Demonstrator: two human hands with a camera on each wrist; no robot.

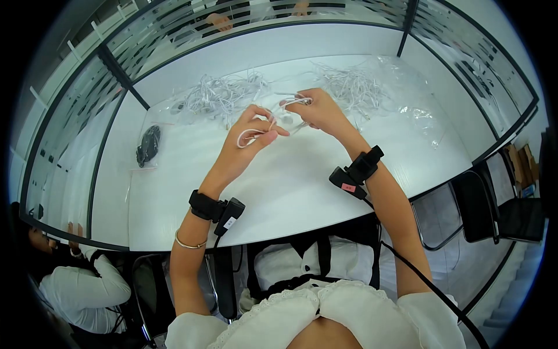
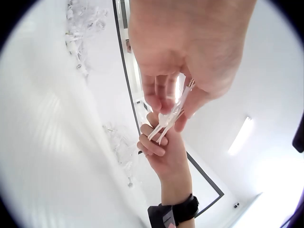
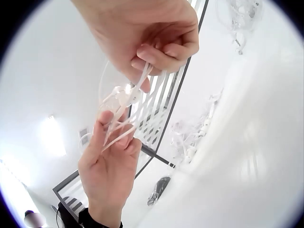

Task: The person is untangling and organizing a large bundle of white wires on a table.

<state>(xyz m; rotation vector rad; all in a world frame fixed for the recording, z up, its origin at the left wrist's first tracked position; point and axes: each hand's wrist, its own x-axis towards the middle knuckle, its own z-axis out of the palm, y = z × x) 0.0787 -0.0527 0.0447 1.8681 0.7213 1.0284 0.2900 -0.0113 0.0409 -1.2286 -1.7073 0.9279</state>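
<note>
A thin white cable (image 3: 144, 77) runs in loops between the two hands, above the table. My left hand (image 1: 244, 139) pinches one part of it between thumb and fingers, and a small loop hangs over the back of the thumb side. My right hand (image 1: 324, 113) grips another part with its fingers curled round the strands. In the right wrist view, small rounded white pieces (image 3: 124, 97) show among the strands between the hands. The left wrist view has several strands (image 2: 164, 126) passing from the left fingertips toward the right hand.
Tangled white cables lie in a left heap (image 1: 218, 96) and a right heap (image 1: 354, 87) at the table's back. Clear plastic (image 1: 418, 119) spreads at the right. A bagged black bundle (image 1: 149, 145) lies far left. Partition walls (image 1: 267, 49) enclose the white table (image 1: 290, 192).
</note>
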